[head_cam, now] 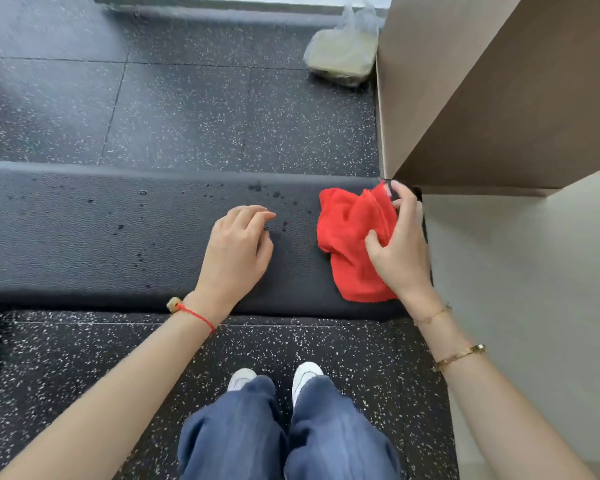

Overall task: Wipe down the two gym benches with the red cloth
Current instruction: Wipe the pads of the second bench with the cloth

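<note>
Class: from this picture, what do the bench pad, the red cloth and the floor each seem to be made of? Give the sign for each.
Bench pad: likely black vinyl or faux leather, with a fine pebbled grain and a dull sheen. Red cloth: soft, fuzzy fabric, perhaps microfibre, bunching in folds. Floor: probably rubber tiles, matte black with white flecks and visible seams.

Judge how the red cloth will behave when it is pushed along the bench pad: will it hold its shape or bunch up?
The red cloth already lies crumpled in soft folds under the right hand, so it is probably floppy and will bunch. It looks light. The droplets on the bench may make it drag slightly.
</note>
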Action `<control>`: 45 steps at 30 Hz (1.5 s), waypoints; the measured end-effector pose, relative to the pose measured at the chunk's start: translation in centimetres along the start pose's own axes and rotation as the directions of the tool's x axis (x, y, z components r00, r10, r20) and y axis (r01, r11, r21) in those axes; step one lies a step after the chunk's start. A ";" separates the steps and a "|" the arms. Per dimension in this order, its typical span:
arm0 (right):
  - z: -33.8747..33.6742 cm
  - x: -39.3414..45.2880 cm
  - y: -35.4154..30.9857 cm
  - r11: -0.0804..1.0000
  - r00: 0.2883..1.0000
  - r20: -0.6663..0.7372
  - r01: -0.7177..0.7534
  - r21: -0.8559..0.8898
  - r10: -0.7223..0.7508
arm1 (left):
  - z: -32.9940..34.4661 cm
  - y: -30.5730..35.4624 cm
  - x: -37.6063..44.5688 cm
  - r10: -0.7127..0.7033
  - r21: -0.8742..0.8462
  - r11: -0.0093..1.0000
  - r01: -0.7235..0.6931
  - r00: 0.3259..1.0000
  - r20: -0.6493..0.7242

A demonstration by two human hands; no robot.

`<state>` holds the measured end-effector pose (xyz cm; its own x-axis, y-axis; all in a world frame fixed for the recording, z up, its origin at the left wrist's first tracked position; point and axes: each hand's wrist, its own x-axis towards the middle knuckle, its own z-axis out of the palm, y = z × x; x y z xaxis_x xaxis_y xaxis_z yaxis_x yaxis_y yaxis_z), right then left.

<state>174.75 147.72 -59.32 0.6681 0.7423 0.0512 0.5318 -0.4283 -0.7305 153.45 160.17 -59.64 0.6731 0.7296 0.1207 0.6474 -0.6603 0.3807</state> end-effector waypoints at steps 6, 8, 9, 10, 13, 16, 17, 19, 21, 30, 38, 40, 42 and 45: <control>1.4 -0.5 2.0 0.818 0.871 0.083 0.485 -0.310 -0.484 | 5.0 -2.1 0.3 0.101 0.059 0.993 -0.097 0.993 -0.058; 2.0 -0.6 2.9 0.786 0.840 0.286 0.537 -0.307 -0.462 | 5.8 -2.6 0.1 0.131 0.085 0.989 -0.123 0.987 -0.096; 2.3 -0.7 3.4 0.785 0.830 0.348 0.540 -0.304 -0.436 | 6.2 -2.7 0.1 0.139 0.089 0.988 -0.129 0.984 -0.114; 2.6 -0.7 3.8 0.781 0.826 0.372 0.541 -0.311 -0.424 | 6.4 -2.9 0.0 0.140 0.085 0.988 -0.129 0.982 -0.128; 3.6 -0.3 4.0 0.752 0.838 0.345 0.537 -0.381 -0.423 | 6.7 -3.1 -0.1 0.127 0.057 0.991 -0.119 0.979 -0.163; 5.2 0.2 2.9 0.782 0.854 0.354 0.501 -0.370 -0.380 | 6.8 -3.2 -0.2 0.113 0.051 0.993 -0.105 0.977 -0.182; 5.7 0.2 2.4 0.789 0.853 0.365 0.499 -0.358 -0.374 | 6.8 -3.3 -0.2 0.107 0.049 0.994 -0.099 0.978 -0.180; 6.4 -0.6 1.8 0.790 0.844 0.383 0.507 -0.343 -0.375 | 6.7 -3.5 -0.4 0.101 0.052 0.994 -0.093 0.980 -0.173; 6.4 -2.2 1.9 0.777 0.836 0.397 0.520 -0.355 -0.378 | 6.6 -3.9 -0.7 0.098 0.044 0.995 -0.092 0.981 -0.170; 3.4 -2.9 3.7 0.628 0.919 0.275 0.394 -0.671 -0.283 | 6.7 -3.9 -1.3 0.088 0.072 0.994 -0.078 0.987 -0.138; 5.9 -0.2 3.7 0.789 0.860 0.406 0.471 -0.395 -0.310 | 6.7 -3.9 -1.3 0.092 0.093 0.992 -0.081 0.989 -0.116; 6.5 0.8 2.7 0.803 0.866 0.406 0.453 -0.386 -0.293 | 6.7 -3.9 -1.3 0.091 0.092 0.992 -0.081 0.989 -0.113; 7.5 0.6 1.6 0.806 0.861 0.406 0.461 -0.370 -0.306 | 6.7 -4.0 -1.4 0.094 0.090 0.992 -0.084 0.989 -0.110; 8.1 -1.8 1.5 0.783 0.826 0.400 0.533 -0.321 -0.398 | 6.6 -4.1 -1.4 0.098 0.093 0.992 -0.088 0.990 -0.102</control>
<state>170.08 149.91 -66.01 0.1319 0.9894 0.0611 0.9394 -0.1050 -0.3263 152.29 160.68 -67.44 0.6932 0.6758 0.2505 0.6158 -0.7359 0.2814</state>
